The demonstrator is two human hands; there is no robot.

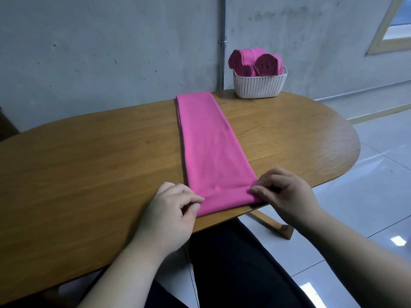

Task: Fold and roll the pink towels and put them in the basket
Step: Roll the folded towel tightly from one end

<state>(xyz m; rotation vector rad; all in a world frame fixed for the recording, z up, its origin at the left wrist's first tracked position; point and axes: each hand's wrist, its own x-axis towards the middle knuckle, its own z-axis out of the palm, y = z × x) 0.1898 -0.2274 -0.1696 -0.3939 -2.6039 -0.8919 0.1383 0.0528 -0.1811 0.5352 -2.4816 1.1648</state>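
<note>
Dim soft light, floor [382, 165] glare, wide-angle bowing

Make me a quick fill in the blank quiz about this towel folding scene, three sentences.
1. The white basket shows ___ rolled towels inside.
2. The left hand and right hand pinch the flat towel at its ___ end.
3. The flat towel lies on a ___ table.
Missing words: three; near; wooden.

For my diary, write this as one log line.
left hand, right hand: pinch near end, long folded pink towel | white plastic basket: three pink rolls
</note>
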